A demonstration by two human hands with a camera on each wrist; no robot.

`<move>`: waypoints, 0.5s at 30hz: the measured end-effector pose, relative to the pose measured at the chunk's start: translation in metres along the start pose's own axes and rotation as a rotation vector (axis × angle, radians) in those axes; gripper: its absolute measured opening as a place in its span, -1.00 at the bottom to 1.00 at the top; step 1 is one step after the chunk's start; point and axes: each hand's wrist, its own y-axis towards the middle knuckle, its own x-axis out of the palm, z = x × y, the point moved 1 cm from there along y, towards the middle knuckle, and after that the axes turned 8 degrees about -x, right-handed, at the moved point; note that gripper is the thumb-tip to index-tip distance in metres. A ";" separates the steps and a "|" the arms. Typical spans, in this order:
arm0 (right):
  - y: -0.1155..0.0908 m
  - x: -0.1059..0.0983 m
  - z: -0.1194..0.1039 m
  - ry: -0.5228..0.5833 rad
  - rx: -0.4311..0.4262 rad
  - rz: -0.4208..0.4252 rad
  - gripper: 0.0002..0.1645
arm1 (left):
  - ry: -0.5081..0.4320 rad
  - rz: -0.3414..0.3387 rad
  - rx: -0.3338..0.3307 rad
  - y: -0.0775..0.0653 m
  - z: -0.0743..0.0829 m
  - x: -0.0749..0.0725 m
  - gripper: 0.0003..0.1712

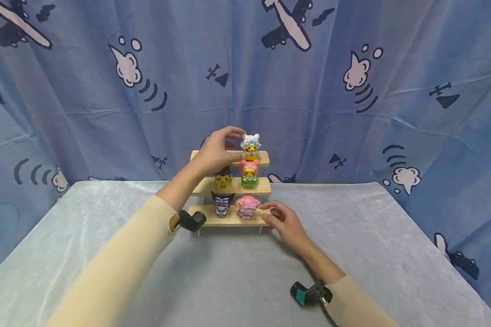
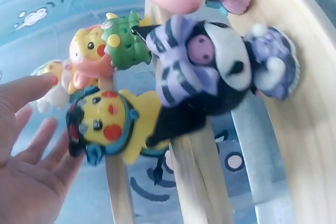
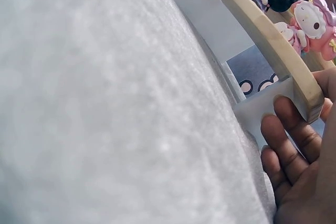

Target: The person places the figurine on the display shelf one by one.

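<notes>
A three-tier wooden display stand (image 1: 245,221) carries small figurines. My left hand (image 1: 217,150) is at the top tier, its thumb and fingertips right beside a white-hooded yellow figurine (image 1: 250,146); the fingers are spread and relaxed. In the left wrist view the thumb overlaps that white figurine (image 2: 50,95). Behind this hand a dark shape (image 1: 204,141) is mostly hidden. My right hand (image 1: 285,222) grips the right end of the bottom board, thumb side above; in the right wrist view its fingers (image 3: 289,150) curl below the board (image 3: 310,90), by a white support.
On the middle tier stand a dark-capped yellow figurine (image 1: 222,178) and a pink-hooded one (image 1: 249,174). A black-and-purple figurine (image 1: 222,205) and a pink one (image 1: 248,206) stand on the bottom tier. Behind the cloth-covered table (image 1: 352,254) hangs a blue patterned curtain (image 1: 245,91).
</notes>
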 end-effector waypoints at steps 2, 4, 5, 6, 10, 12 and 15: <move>0.000 0.000 0.000 -0.001 0.002 0.000 -0.69 | -0.012 0.020 0.007 -0.005 -0.002 -0.004 -0.34; 0.001 0.000 0.001 -0.003 0.005 0.000 -0.69 | -0.028 0.038 0.017 -0.010 -0.005 -0.007 -0.37; 0.001 0.000 0.001 -0.005 0.006 0.000 -0.69 | -0.043 0.043 0.020 -0.013 -0.006 -0.008 -0.38; 0.001 -0.001 0.001 -0.006 0.006 -0.001 -0.69 | -0.052 0.049 0.023 -0.017 -0.008 -0.010 -0.38; 0.001 0.000 0.002 -0.006 0.005 -0.006 -0.68 | -0.094 0.091 0.040 -0.031 -0.015 -0.017 -0.39; 0.001 -0.001 0.001 -0.006 0.003 -0.006 -0.68 | -0.118 0.123 0.047 -0.038 -0.020 -0.022 -0.42; 0.002 -0.001 0.001 -0.011 0.000 0.001 -0.68 | -0.162 0.158 0.057 -0.046 -0.026 -0.030 -0.45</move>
